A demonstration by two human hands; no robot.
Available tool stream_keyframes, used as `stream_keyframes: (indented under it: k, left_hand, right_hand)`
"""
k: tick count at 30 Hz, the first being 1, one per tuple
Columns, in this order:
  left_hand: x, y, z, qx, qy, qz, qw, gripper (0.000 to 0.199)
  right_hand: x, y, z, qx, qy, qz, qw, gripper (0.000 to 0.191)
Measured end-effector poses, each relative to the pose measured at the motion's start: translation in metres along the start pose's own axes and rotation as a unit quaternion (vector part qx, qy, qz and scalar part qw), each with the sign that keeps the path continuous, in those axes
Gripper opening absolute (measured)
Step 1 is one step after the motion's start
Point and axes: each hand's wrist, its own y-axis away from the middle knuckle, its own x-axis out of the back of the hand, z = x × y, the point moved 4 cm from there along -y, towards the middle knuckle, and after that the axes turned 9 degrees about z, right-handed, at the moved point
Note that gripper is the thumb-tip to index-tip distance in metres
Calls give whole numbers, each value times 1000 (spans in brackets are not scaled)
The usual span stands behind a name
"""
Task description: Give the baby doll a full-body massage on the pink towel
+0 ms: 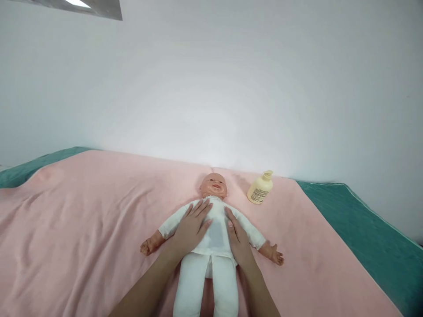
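Doll (215, 240), long axis near to far: left hand (193, 226) on its chest's left, right hand (238, 240) right, both touching, fingers extended, unclenched.

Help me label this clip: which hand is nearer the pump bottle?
Right. The right hand, on the doll, is below-left of the pump bottle; the left hand, also on the doll, is farther left.

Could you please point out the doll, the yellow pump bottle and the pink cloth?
Doll (216, 226): head view, on its clothed chest.
Yellow pump bottle (260, 190): head view, on its printed side.
Pink cloth (109, 211): head view, on a bare part.
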Motion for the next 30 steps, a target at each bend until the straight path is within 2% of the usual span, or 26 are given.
stream_keyframes:
  k: [3,5,8,12,15,18,20,23,27,30]
  left_hand:
    - [1,0,-7,45,-49,45,997,46]
    - [3,1,-12,65,-91,67,991,44]
    - [7,1,-23,82,-153,83,981,44]
    - [9,2,-32,77,-197,82,974,42]
    - [8,2,-32,72,-200,85,973,41]
    - [8,2,-31,82,-193,79,975,41]
    - [8,2,-30,91,-189,73,975,40]
    - [9,1,-30,97,-184,80,975,39]
    - [8,2,-31,95,-173,96,976,37]
    - [6,2,-32,91,-168,102,976,37]
  right_hand:
    - [3,3,-7,19,-2,3,1000,54]
    - [4,7,-19,54,-3,-21,998,49]
    - [0,18,-45,139,9,-114,984,36]
    - [-13,34,-75,220,28,-237,946,28]
    - [-20,34,-82,218,60,-268,937,29]
    - [-24,26,-77,193,122,-282,932,38]
    - [-27,18,-68,186,167,-273,929,45]
    - [-27,5,-49,171,212,-211,939,51]
    - [-24,-6,-22,133,212,-121,961,61]
    - [-22,-9,-8,99,194,-82,973,66]
